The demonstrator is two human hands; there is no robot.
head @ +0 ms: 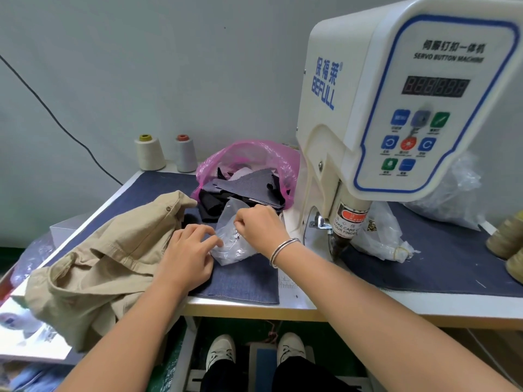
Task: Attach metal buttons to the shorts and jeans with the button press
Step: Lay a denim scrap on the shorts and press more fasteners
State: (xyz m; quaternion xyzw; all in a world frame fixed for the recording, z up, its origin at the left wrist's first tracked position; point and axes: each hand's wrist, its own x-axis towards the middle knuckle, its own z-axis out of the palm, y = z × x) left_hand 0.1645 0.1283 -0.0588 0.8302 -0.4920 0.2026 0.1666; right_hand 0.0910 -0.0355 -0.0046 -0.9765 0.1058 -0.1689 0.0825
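Observation:
A small clear plastic bag [232, 239] with a few small metal buttons inside lies on the denim-covered table. My left hand [189, 256] rests on the table and pinches the bag's left edge. My right hand [260, 227] pinches the bag's upper part with curled fingers. Beige shorts [107, 261] lie crumpled at the left, partly under my left wrist. The white button press [396, 108] stands at the right, with its punch head [343, 236] just right of my right wrist.
A pink bag of dark fabric scraps [249, 179] sits behind my hands. Two thread cones [150, 152] stand at the back left. Clear bags [382, 236] lie right of the punch, brown thread cones [506, 239] at the far right. A foot pedal [263, 360] sits below between my shoes.

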